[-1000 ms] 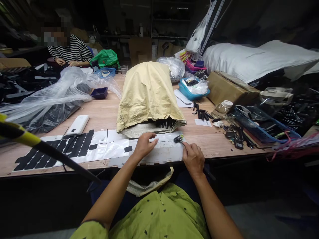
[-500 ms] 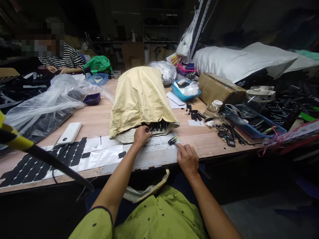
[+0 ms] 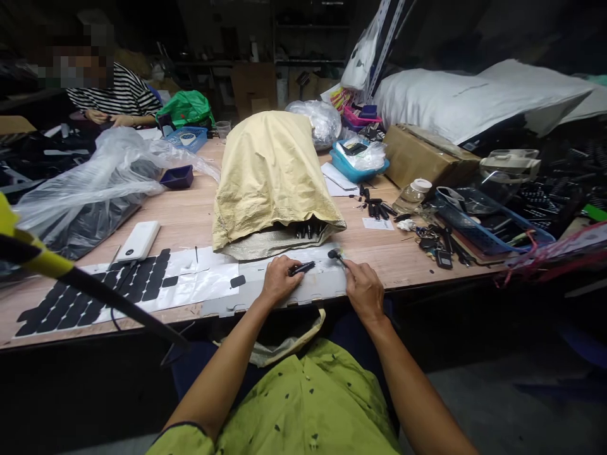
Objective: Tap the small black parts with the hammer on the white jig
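Working at the near edge of the worktop (image 3: 190,218), over a white backing sheet (image 3: 313,287). Gripping a slim black plastic piece (image 3: 302,268) in the left hand (image 3: 277,278), clamped around its near end, with the far end poking out to the right just above the sheet. Pinching the thin handle of a small tool (image 3: 336,253) in the right hand (image 3: 364,292), closed tight on it, with the dark head aimed up and left, near the piece but apart from it. Judged as lining up piece and tool. Calls next for a steady hold and a careful closing of that gap. Looks narrow, matte black and rod-like, with finer detail too small to tell. Resembles the black ends showing at the mouth of the tan sack (image 3: 272,177) just behind.
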Motion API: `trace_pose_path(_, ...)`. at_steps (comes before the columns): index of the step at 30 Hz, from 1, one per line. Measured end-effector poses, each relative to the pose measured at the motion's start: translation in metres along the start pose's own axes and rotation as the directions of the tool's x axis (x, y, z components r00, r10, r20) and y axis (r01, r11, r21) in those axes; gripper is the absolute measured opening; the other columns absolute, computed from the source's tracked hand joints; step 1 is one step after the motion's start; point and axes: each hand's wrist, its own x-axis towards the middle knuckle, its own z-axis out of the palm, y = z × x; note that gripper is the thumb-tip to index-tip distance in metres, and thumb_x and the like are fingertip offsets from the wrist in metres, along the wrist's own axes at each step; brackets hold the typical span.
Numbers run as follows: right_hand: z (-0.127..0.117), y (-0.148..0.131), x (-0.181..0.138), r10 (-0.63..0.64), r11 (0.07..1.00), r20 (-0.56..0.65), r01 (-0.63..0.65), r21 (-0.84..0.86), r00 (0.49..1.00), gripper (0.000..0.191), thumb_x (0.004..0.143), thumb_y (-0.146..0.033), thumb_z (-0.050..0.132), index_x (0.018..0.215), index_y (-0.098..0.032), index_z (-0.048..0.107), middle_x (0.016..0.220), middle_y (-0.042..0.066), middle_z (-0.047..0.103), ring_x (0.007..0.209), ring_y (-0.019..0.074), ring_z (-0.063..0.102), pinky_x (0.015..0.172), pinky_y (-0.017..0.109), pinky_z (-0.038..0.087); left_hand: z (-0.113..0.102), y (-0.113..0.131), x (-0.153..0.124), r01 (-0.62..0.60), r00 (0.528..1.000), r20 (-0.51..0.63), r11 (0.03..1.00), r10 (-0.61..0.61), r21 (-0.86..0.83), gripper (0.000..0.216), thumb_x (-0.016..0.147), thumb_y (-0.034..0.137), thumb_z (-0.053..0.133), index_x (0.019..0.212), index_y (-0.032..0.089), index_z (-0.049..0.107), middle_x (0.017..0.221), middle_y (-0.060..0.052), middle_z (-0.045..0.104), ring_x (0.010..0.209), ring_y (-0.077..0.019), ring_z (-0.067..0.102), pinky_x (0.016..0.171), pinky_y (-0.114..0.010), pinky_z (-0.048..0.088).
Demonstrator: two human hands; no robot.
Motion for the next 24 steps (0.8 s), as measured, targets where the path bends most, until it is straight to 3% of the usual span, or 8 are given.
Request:
trace_pose_path(5,-0.015,-0.018,0.0,0.028,0.941,0.073,-0.051,0.335,0.997,0.029,0.095,-0.027,0.047,0.108,-0.024,0.073,0.095,0.007,0.073,0.088,0.02,0.066,0.079,0.032,0.053,-0.003,0.004,0.001,0.038,0.999,0.029,0.999,-0.037,-0.015,0.024,0.077,0.024,0.068,0.098,0.028,0.078,0.085,-0.001,0.067,0.089,-0.0205,0.06,0.085,-0.034,0.047)
trace_pose_path(8,-0.02,-0.034,-0.001,-0.002,0.897,0.153,-0.066,0.437,0.988,0.028,0.095,-0.029,0.049,0.108,-0.024,0.074,0.095,0.006,0.075,0.09,0.0199,0.068,0.081,0.033,0.055,-0.004,0.008,0.001,0.071,0.996,0.058,0.997,-0.069,-0.022,0.024,0.076,0.023,0.068,0.098,0.028,0.078,0.088,-0.001,0.068,0.091,-0.0207,0.059,0.086,-0.033,0.047)
trace_pose_path(24,-0.019,-0.046,-0.003,-0.085,0.91,0.159,0.011,0.415,0.984,0.029,0.096,-0.025,0.047,0.107,-0.024,0.075,0.091,0.006,0.074,0.086,0.0183,0.069,0.078,0.03,0.056,-0.005,0.017,0.002,0.1,0.99,0.102,0.995,-0.098,-0.011,0.026,0.077,0.023,0.067,0.1,0.029,0.078,0.091,-0.002,0.068,0.095,-0.0219,0.059,0.088,-0.034,0.046)
